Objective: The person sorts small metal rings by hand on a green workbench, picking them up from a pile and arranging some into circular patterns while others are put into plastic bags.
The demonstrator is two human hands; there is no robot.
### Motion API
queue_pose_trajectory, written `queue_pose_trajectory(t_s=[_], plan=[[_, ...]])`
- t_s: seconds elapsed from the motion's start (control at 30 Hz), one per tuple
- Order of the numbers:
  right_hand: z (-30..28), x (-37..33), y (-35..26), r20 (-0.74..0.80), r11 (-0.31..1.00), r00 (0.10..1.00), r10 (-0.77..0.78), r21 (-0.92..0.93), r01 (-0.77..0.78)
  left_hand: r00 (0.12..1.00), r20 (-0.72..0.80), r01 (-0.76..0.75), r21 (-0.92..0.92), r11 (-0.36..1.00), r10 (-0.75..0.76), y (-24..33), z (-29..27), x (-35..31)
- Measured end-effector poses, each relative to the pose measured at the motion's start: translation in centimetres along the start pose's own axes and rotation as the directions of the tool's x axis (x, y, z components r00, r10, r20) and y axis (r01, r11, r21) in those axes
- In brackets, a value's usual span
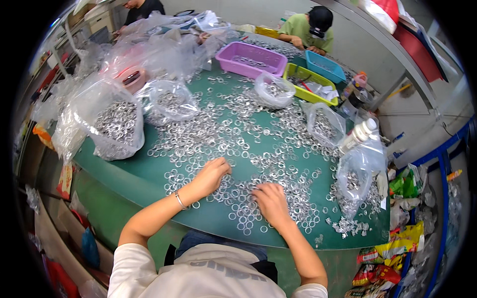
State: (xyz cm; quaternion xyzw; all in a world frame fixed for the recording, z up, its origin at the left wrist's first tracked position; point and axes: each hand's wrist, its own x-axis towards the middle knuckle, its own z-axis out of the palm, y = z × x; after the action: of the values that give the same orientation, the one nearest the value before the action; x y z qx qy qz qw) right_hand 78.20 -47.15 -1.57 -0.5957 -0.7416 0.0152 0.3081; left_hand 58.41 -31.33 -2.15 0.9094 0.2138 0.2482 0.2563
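Observation:
Many small silver metal rings (246,226) lie loose across the green table (144,186), thickest in front of me and toward the middle. My left hand (211,177) is over the near rings with its fingers bent together. Whatever is between those fingertips is hidden. To its right, my right hand (272,202) lies low on a pile of rings, back of the hand up. Its fingers curl inward toward my left hand, and what they grip is too small to make out. A narrow bracelet (180,199) circles my left wrist.
Clear bags of rings stand at left (117,121) and right (354,181). A purple basin (252,59), a yellow-green basin (310,84) and a blue basin (325,66) sit farther back. A white bottle (358,135) leans at right. Two people work across the table.

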Motion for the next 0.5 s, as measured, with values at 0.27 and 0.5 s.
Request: queue_pose_trajectory(t_s=[0.27, 0.5], plan=[[-3.0, -1.2, 0.3, -0.164, 0.966, 0.956, 0.243, -0.051, -0.255, 0.994, -0.012, 0.112, -0.05, 0.992, -0.113, 0.1, -3.1, -1.9], [-4.4, 0.2, 0.6, -0.066, 0.907, 0.905, 0.421, 0.043, -0.419, 0.985, 0.093, 0.144, 0.013, 0.99, -0.144, 2.0, -5.5, -4.5]])
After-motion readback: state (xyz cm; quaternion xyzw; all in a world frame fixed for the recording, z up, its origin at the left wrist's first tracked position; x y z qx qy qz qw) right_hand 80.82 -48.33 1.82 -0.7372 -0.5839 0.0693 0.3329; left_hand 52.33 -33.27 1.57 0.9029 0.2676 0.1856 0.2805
